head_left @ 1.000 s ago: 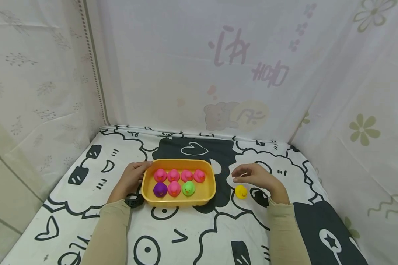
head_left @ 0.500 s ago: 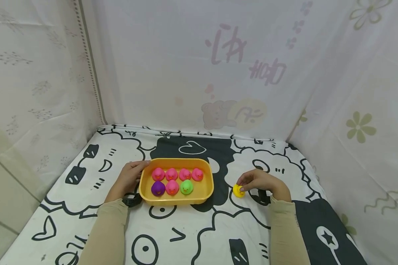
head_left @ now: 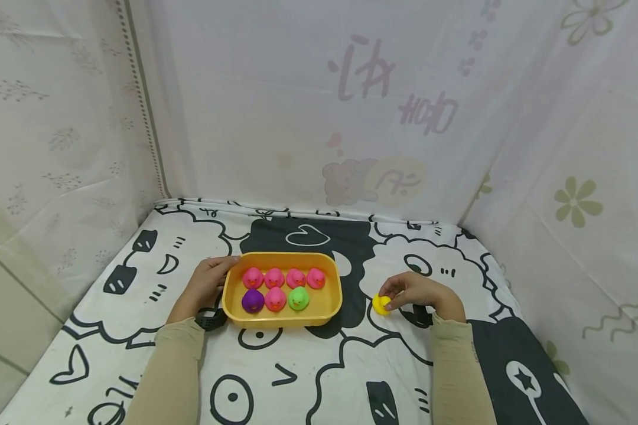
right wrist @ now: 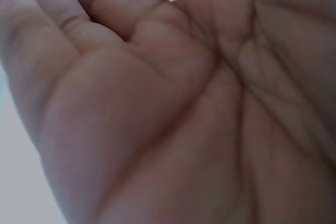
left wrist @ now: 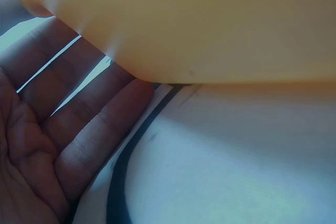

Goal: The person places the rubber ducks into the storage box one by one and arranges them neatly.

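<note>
A yellow tray (head_left: 282,321) holds two rows of small rubber ducks: several pink ducks (head_left: 275,299), a purple duck (head_left: 253,301) and a green duck (head_left: 299,298). At its left end my left hand (head_left: 207,283) holds the tray by the upper left corner. The left wrist view shows the long fingers (left wrist: 89,124) stretched against the tray's outer wall. To the right of the tray, my right hand (head_left: 420,293) pinches a yellow duck (head_left: 380,304) between thumb and fingertips, close over the cloth. The palm fills the right wrist view, where the duck is hidden.
A black-and-white cartoon cloth (head_left: 276,378) covers the table. Pale printed curtains (head_left: 266,118) hang behind and on both sides. A black band (head_left: 211,320) circles the left wrist, near the tray's lower left corner.
My right hand has come down onto the yellow duck and taken it between thumb and fingers. My left hand keeps its place on the tray. The head view has shifted slightly.
</note>
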A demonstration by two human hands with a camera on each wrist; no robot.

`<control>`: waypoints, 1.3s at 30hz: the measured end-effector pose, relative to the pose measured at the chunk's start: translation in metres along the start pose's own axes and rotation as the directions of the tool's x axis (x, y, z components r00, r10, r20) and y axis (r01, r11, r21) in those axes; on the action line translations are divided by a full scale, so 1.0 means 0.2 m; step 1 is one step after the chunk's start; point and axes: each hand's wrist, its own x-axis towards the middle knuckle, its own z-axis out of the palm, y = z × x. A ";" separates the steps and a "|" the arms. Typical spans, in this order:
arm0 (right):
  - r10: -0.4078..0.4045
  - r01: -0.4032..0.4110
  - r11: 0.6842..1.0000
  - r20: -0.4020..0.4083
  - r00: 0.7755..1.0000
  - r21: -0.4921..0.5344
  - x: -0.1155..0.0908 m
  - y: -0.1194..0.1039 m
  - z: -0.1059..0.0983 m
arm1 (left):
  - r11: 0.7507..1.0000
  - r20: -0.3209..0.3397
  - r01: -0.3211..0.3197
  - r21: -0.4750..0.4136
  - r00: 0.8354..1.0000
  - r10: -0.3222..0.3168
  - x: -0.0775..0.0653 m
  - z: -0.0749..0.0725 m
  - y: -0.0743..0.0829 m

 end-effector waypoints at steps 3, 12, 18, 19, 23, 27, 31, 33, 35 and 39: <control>0.000 -0.001 1.000 -0.021 1.000 -0.015 0.01 0.00 0.00 | 1.000 0.005 -0.006 -0.005 1.000 0.006 0.00 0.00 0.00; 0.003 -0.004 1.000 -0.071 0.997 -0.023 0.02 0.01 0.01 | 1.000 0.014 -0.007 -0.005 1.000 0.007 0.01 -0.02 -0.01; -0.010 0.006 0.999 -0.107 0.994 -0.038 0.02 0.00 -0.01 | 1.000 0.004 -0.001 -0.007 1.000 0.001 0.00 -0.02 0.00; -0.018 0.014 0.999 -0.114 0.993 -0.036 0.02 -0.01 -0.01 | 1.000 0.004 -0.002 -0.009 1.000 0.002 0.00 -0.02 0.01; -0.056 0.056 0.998 -0.124 0.991 -0.002 0.03 -0.02 -0.01 | 1.000 0.007 -0.011 -0.012 1.000 0.011 0.00 -0.02 0.01; -0.088 0.093 0.995 -0.128 0.988 0.031 0.03 -0.05 -0.01 | 1.000 0.005 -0.013 -0.008 1.000 0.013 0.00 -0.02 0.01; -0.108 0.112 0.994 -0.163 0.981 0.017 0.05 -0.08 0.01 | 1.000 -0.002 -0.009 -0.014 1.000 0.009 -0.01 -0.01 0.00; -0.116 0.120 0.993 -0.187 0.975 0.007 0.05 -0.09 0.02 | 1.000 0.000 -0.008 -0.018 1.000 0.008 -0.01 -0.01 0.00; -0.123 0.127 0.992 -0.210 0.970 0.006 0.05 -0.11 0.03 | 1.000 0.004 -0.006 -0.023 1.000 0.007 -0.01 -0.01 -0.01; -0.172 0.181 0.983 -0.242 0.955 0.012 0.05 -0.17 0.05 | 1.000 0.003 -0.012 -0.024 1.000 0.012 0.00 0.00 0.00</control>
